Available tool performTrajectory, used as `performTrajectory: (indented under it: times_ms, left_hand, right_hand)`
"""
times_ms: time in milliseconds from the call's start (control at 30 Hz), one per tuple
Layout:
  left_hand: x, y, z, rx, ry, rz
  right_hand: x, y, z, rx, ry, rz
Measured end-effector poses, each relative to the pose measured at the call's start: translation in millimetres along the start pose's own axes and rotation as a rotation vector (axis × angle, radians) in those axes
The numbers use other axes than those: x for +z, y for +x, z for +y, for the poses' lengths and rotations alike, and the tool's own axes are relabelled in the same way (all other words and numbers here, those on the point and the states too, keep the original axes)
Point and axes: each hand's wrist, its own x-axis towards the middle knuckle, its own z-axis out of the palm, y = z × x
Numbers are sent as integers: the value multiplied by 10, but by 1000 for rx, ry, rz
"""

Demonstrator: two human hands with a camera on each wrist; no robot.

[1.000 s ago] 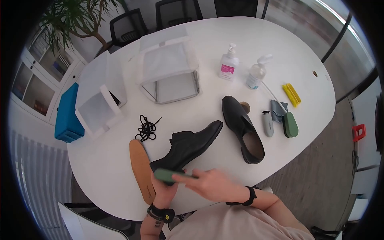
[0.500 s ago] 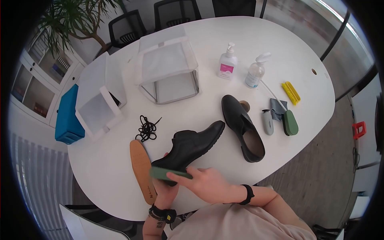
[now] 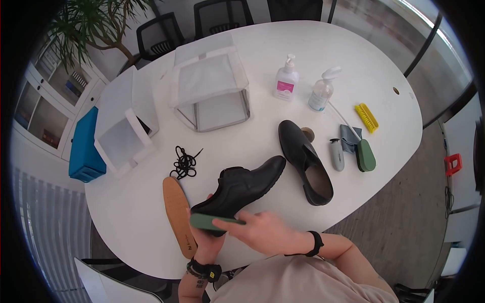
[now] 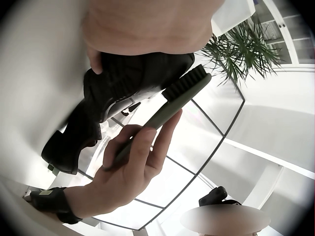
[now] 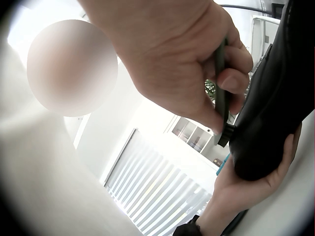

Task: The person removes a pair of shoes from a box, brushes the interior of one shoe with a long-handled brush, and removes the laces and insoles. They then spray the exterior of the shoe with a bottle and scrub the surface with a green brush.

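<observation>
My left hand (image 3: 208, 244) cups the heel of a black leather shoe (image 3: 243, 186), its fingers wrapped round the back; the toe points away to the right. In my right hand (image 3: 263, 233) is a brush with a green handle (image 3: 203, 221), held over the heel. Its black bristles face the leather in the left wrist view, where the brush head (image 4: 186, 84) shows side-on. From the right wrist, the bristles (image 5: 226, 134) sit right at the shoe's heel (image 5: 256, 152). The other black shoe (image 3: 297, 144) stands to the right, and a tan insole (image 3: 175, 209) lies left of the held shoe.
Black laces (image 3: 185, 163) lie beyond the insole. Two white mesh boxes (image 3: 209, 78) and a blue case (image 3: 86, 149) stand at the left. On the right are a pump bottle (image 3: 286, 85), a spray bottle (image 3: 320, 96), a yellow brush (image 3: 366, 118) and a second green brush (image 3: 366, 156).
The held shoe has shifted slightly to the right. The brush, blurred by motion a second ago, has moved a little left along the heel and now shows more sharply.
</observation>
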Motion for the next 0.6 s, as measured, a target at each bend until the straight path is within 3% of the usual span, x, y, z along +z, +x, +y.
performTrajectory:
  times_ms: [67, 167, 267, 367, 500, 600]
  left_hand:
    - [32, 6, 11, -2, -30, 21]
    - [36, 3, 21, -12, -53, 39]
    - [58, -11, 36, -18, 5, -65]
    - [22, 18, 53, -58, -110, 29]
    - [47, 24, 47, -37, -22, 52]
    - [21, 28, 26, -4, 4, 48]
  right_hand:
    - [7, 36, 69, 63, -73, 159]
    - [-6, 2, 41, 40, -56, 117]
    - [42, -29, -8, 48, 59, 27]
    - [-4, -4, 85, 178, 57, 155]
    - [-112, -77, 53, 192, 13, 94]
    - [-83, -109, 107, 89, 129, 118]
